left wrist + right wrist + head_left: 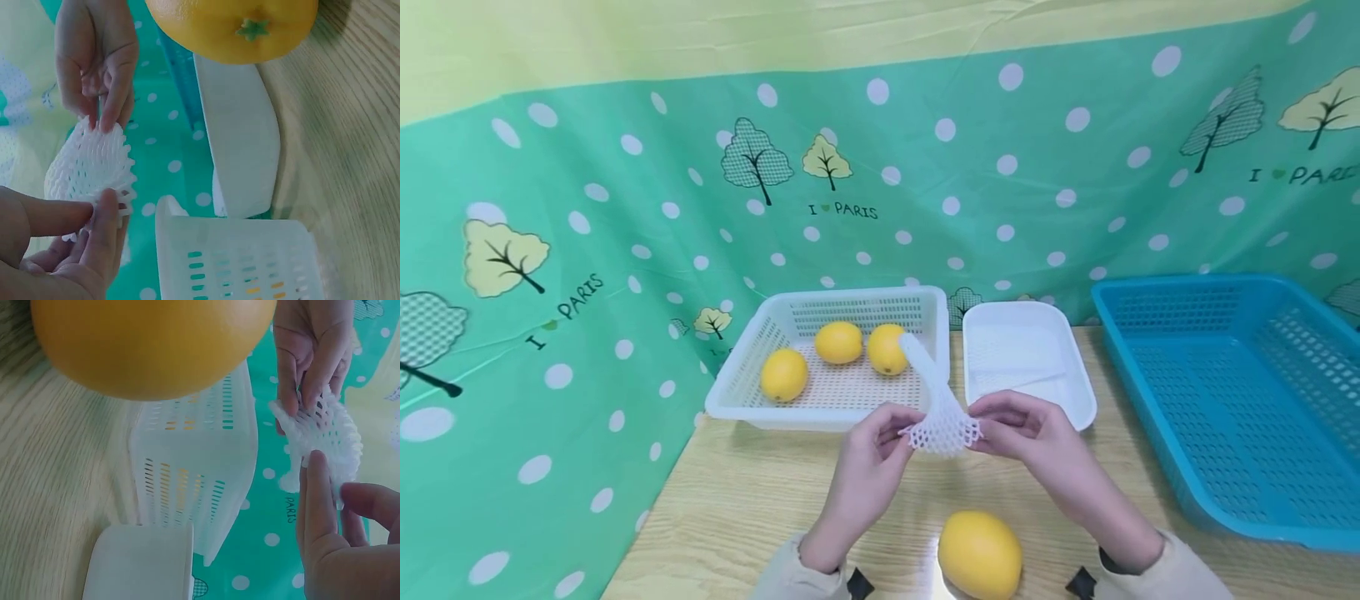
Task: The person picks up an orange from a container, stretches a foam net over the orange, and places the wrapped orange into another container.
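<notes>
A white foam fruit net (944, 425) is stretched between both hands above the table, its mouth spread wide towards the person and its narrow tail pointing up and away. My left hand (871, 467) pinches one side of the mouth between thumb and fingers. On the opposite side, my right hand (1037, 442) pinches the rim the same way. Below the hands, close to the person, a yellow-orange fruit (980, 555) lies on the table; the left wrist view shows a green star-shaped stem mark on the fruit (281, 31).
Behind the left hand stands a white slotted basket (805, 414) holding three yellow fruits (838, 342). A small white tray (1030, 333) sits right of it. At the far right is a large blue basket (1180, 450). A green dotted cloth (925, 167) hangs behind the wooden table (745, 475).
</notes>
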The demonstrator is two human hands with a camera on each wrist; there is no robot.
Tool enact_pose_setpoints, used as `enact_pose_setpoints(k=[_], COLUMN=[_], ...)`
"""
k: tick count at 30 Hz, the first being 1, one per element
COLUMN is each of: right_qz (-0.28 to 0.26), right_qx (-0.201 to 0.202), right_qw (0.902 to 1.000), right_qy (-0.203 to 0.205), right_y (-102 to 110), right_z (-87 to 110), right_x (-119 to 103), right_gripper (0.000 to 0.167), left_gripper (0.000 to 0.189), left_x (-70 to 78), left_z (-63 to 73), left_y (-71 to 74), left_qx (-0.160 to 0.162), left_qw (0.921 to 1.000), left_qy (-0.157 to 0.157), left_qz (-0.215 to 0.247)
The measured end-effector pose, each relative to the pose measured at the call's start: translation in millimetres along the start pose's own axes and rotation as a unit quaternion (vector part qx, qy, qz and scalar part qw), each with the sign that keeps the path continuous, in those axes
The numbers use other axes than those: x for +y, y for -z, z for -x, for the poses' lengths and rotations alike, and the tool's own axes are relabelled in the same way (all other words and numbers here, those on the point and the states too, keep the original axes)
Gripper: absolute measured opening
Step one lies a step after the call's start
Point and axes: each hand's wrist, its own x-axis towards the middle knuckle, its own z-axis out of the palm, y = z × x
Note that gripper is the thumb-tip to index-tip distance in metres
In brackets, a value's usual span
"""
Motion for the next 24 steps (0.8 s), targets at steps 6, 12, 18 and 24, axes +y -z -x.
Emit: enact_pose_setpoints(k=[6, 12, 18, 24], right_qz=[0.043, 0.117, 0.125, 0.210], right_qx=[-0.009, -0.052, -0.099, -0.139], right_qw=[0.9990, 0.9912, 0.9849, 0.9630], right_qy=[-0.007, 0.032, 0.068, 0.096], right_y=[-1.5, 0.1, 3.3, 0.3], right_z=[-0.9, 0.9, 0.4, 1.7], right_x=[1.0, 2.3, 4.5, 4.8], right_gripper=[0.029, 0.026, 0.036, 0.043], left_gripper=[0.019, 0.020, 0.019, 0.017], left_x=[-4.0, -4.1, -6.2, -10.8], left_z=[2.9, 4.5, 7.6, 13.8], left_y=[5.9, 7.7, 9.2, 10.9], left_qx=[-0.037, -0.065, -0.082, -0.145], left_qw=[0.9981, 0.9937, 0.9929, 0.9879], left_qy=[0.040, 0.063, 0.058, 0.051], left_qz=[0.027, 0.067, 0.063, 0.018])
